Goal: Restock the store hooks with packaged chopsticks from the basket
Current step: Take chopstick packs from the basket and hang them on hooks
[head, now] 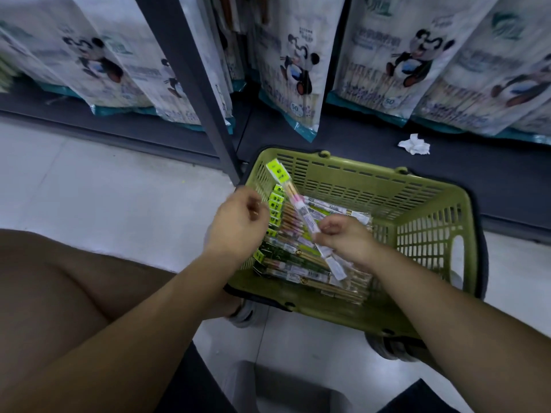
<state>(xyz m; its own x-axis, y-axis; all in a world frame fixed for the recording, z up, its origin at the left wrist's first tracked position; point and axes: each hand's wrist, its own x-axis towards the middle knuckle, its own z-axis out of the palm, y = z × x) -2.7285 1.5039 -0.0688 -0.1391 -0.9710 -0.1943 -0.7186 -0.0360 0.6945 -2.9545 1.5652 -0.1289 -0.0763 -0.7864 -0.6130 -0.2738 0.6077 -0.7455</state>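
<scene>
A green plastic basket (417,204) sits on the floor in front of me with several packaged chopsticks (298,263) lying in its left half. My right hand (343,236) grips one clear chopstick packet (290,195) near its lower part; the packet slants up to the left, its bright green header card above the basket's far left corner. My left hand (238,222) hovers over the basket's left rim with its fingers curled, and nothing shows in it.
Large panda-printed chopstick bags (298,70) hang or stand along the dark shelf base (372,156) behind the basket. A grey shelf upright (196,84) rises just left of the basket. A crumpled white tissue (414,144) lies on the shelf base. My knee (59,278) is at left.
</scene>
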